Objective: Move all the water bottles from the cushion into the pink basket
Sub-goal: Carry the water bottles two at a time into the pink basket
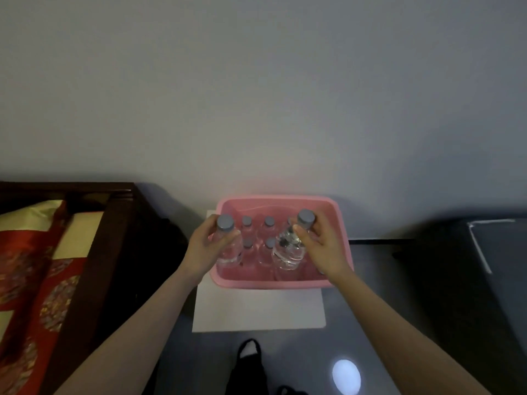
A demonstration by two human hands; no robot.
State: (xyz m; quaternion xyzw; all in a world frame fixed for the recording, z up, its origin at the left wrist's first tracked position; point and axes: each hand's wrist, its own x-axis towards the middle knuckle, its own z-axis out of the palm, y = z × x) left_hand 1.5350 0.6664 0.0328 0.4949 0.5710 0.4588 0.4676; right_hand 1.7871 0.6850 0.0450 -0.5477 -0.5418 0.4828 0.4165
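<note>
The pink basket (pixel 285 201) stands on the floor against the wall, on a white sheet. Several clear water bottles (pixel 268 223) with grey caps stand upright inside it. My left hand (pixel 205 246) grips a clear bottle (pixel 228 249) by its neck over the basket's left edge. My right hand (pixel 316 243) grips another bottle (pixel 288 252) near its cap, tilted, over the basket's right half. The red and gold cushion (pixel 31 252) lies at the far left on a dark wooden seat; no bottles show on it.
The dark wooden frame (pixel 94 252) of the seat runs along the left. A white sheet (pixel 256 309) lies under the basket. A dark object (pixel 484 266) sits at the right. Black footwear (pixel 248 363) shows at the bottom on the glossy grey floor.
</note>
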